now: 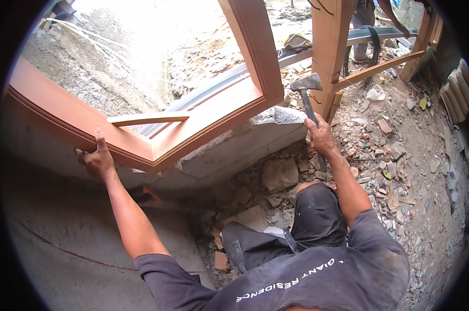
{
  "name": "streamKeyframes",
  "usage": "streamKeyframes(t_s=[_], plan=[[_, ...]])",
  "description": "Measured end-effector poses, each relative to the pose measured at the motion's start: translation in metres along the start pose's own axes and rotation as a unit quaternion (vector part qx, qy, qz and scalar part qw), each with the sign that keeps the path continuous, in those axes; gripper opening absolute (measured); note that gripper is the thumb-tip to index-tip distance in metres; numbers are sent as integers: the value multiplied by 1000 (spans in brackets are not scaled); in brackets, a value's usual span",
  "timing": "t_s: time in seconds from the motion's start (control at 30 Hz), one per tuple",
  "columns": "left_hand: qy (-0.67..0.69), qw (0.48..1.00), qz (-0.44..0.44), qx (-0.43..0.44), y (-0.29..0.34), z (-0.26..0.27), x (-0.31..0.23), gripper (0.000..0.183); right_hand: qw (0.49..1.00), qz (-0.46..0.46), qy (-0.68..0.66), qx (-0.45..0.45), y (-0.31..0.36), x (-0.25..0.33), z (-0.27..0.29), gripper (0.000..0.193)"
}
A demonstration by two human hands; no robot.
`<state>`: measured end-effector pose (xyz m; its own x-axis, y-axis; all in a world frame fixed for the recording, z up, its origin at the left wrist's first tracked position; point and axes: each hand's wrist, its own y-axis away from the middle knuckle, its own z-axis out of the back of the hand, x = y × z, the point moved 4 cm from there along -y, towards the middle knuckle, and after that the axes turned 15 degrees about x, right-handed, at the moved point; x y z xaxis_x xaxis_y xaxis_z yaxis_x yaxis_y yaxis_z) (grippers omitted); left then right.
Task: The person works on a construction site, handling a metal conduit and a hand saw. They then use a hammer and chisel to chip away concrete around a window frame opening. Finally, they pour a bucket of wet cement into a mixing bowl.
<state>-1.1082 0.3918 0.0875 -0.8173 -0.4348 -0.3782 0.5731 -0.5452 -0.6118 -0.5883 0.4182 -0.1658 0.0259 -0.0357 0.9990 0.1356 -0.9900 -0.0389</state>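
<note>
My right hand (322, 136) is wrapped around the handle of a hammer (306, 83), whose dark metal head is raised above my fist. The head is close to an upright wooden post (329, 57), and I cannot tell whether they touch. On the left, my left hand (97, 161) grips the lower edge of a reddish-brown wooden window frame (213, 128), thumb up against its face and fingers curled below. A short wooden strip (150, 119) spans the frame's inner corner. The frame rests along a broken concrete wall (239, 150).
Rubble and broken bricks (384, 155) cover the ground to the right. A wooden crosspiece (379, 70) runs from the post to another upright. A metal channel (296, 58) passes behind the frame. Another person's legs (363, 26) show at the far right. Tile-like slabs (458, 85) lean at the right.
</note>
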Motion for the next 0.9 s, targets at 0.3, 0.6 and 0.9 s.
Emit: streamKeyframes(t_s=[0.3, 0.6, 0.9], plan=[[34, 998, -40, 25, -4, 1, 0, 104, 968, -148, 192, -67, 100, -95, 65, 31], [152, 988, -37, 20, 14, 7, 50, 84, 972, -194, 113, -67, 150, -109, 67, 27], [487, 707, 334, 390, 288, -114, 123, 65, 938, 17, 302, 171, 62, 70, -31, 31]])
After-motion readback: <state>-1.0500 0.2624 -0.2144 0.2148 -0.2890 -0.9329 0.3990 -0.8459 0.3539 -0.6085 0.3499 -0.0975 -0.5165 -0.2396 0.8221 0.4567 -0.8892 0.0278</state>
